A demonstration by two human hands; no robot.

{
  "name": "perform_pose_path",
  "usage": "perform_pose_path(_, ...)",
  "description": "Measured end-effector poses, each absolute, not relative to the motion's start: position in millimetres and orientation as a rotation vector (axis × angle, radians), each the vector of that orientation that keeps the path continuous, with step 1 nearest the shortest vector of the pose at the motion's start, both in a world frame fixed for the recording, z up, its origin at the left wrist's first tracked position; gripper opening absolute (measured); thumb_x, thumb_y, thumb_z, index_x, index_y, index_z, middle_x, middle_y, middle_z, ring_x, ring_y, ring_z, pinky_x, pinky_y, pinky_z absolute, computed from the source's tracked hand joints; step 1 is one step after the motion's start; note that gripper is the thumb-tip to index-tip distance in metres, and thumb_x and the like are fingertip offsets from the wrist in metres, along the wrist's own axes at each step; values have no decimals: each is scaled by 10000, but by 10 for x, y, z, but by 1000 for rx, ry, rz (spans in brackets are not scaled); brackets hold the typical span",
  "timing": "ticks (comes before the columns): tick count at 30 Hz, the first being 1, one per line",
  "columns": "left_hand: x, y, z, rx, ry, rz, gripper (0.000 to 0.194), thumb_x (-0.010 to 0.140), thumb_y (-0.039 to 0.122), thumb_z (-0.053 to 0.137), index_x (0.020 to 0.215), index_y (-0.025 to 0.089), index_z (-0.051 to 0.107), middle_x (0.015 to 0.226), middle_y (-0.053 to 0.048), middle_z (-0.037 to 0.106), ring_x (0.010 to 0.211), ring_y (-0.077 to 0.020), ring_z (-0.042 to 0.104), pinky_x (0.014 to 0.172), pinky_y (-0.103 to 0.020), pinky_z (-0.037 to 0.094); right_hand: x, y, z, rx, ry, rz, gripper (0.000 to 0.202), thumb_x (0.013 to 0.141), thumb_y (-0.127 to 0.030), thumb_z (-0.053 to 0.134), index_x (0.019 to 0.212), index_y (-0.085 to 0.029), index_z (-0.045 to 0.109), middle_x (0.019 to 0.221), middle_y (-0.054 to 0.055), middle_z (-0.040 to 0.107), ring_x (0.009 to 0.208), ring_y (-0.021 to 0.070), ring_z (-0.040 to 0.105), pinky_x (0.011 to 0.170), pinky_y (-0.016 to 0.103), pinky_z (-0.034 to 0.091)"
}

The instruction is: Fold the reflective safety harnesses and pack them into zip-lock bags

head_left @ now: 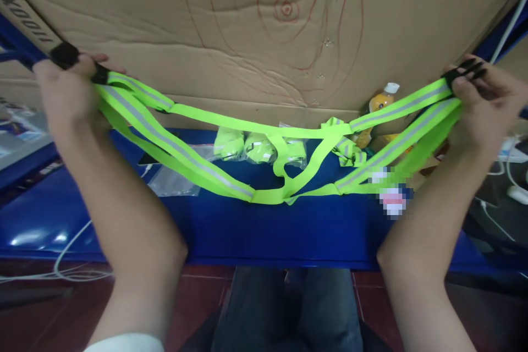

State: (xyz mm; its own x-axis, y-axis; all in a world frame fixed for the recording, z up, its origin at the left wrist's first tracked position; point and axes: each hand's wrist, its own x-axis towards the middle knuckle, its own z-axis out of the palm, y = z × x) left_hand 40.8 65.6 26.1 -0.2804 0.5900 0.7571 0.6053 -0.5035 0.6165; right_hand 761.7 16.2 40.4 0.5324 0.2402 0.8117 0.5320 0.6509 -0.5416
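Observation:
Stretched between both hands hangs a neon yellow-green reflective vest [268, 196] made of elastic straps with grey stripes. My left hand [72, 85] is closed round its black end at the upper left. At the upper right, my right hand [484, 88] grips the other end by its black buckle parts. The straps sag in the middle above the blue table [280, 236]. Behind them lie several rolled green vests [229, 144] in clear plastic bags. A loose folded green strap bundle [350, 153] lies to their right.
A tall cardboard sheet [144, 22] with red drawn lines stands at the back. An orange bottle with a white cap [380, 100] stands at the back right. An empty clear bag [173, 180] lies left of centre. White cables [61, 264] hang at the left front.

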Motion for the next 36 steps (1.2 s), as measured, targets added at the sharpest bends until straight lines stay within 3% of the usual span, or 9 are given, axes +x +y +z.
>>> perform_pose_path(2, 607, 637, 290, -1815, -1695, -2266, 481, 820, 640, 742, 1176, 321, 694, 932, 92, 798, 854, -206, 721, 864, -581, 697, 7342, 263, 424, -886, -1163, -103, 425, 858, 23, 755, 1156, -252, 880, 1086, 159, 855, 931, 262, 856, 770, 388, 624)
perform_pose_path(4, 838, 555, 395, -1826, -1738, -2257, 592, 784, 680, 778, 1248, 322, 691, 966, 87, 796, 875, -212, 716, 897, -580, 699, 7098, 277, 463, -975, -1316, -126, 458, 888, 36, 701, 1264, -182, 845, 1177, 208, 833, 1051, 263, 845, 843, 385, 630)
perform_pose_path(7, 1191, 324, 637, -1946, -1780, -1900, 682, 920, 725, 635, 1448, 294, 645, 1181, 49, 809, 960, -240, 732, 987, -580, 675, 6797, 183, 552, -1042, -1529, -202, 458, 943, -31, 671, 1360, -172, 800, 1203, 194, 831, 1080, 231, 827, 933, 384, 622)
perform_pose_path(11, 1686, -41, 946, -2010, -1684, -1230, 581, 1035, 515, 506, 1531, 248, 648, 1385, -45, 757, 1297, -346, 655, 1234, -600, 494, 6428, -4, 715, -958, -1636, -430, 457, 931, -65, 658, 1326, -223, 823, 1167, 136, 837, 1059, 224, 787, 971, 389, 593)
perform_pose_path(15, 2226, -243, 1046, -2183, -1463, -931, 646, 983, 294, 512, 1613, 184, 598, 1322, -169, 708, 1293, -388, 632, 1174, -570, 509, 6012, -159, 833, -941, -1705, -544, 504, 881, -65, 663, 1304, -274, 839, 1132, 126, 783, 1058, 250, 715, 983, 428, 566)
perform_pose_path(20, 2783, -264, 920, -2361, -1334, -785, 668, 915, 165, 610, 1582, 186, 621, 1292, -176, 630, 1226, -375, 655, 1109, -510, 550, 5519, -202, 741, -968, -1969, -471, 532, 876, -150, 655, 1381, -273, 763, 1271, 130, 655, 1212, 310, 662, 1088, 552, 552)
perform_pose_path(23, 3003, -257, 823, -2444, -1311, -746, 546, 949, 177, 607, 1489, 235, 665, 1290, -150, 643, 1237, -378, 666, 1093, -499, 559, 5310, -191, 643, -1006, -2048, -337, 422, 948, -237, 671, 1368, -268, 704, 1306, 152, 610, 1280, 360, 607, 1153, 627, 507)
perform_pose_path(30, 3181, -85, 574, -2402, -1223, -1010, 437, 1026, 267, 575, 1454, 304, 654, 1276, -113, 674, 1184, -363, 706, 1100, -520, 559, 5162, -160, 576, -980, -2148, -179, 244, 1024, -322, 655, 1256, -247, 655, 1339, 161, 567, 1314, 381, 563, 1220, 647, 444)
perform_pose_path(36, 3085, 110, 448, -2354, -1132, -1213, 358, 1054, 458, 612, 1364, 292, 675, 1301, -133, 675, 1258, -402, 678, 1083, -504, 557, 5231, -77, 574, -933, -2075, -189, 350, 1037, -461, 661, 1342, -289, 650, 1293, 150, 594, 1363, 414, 529, 1211, 692, 450)
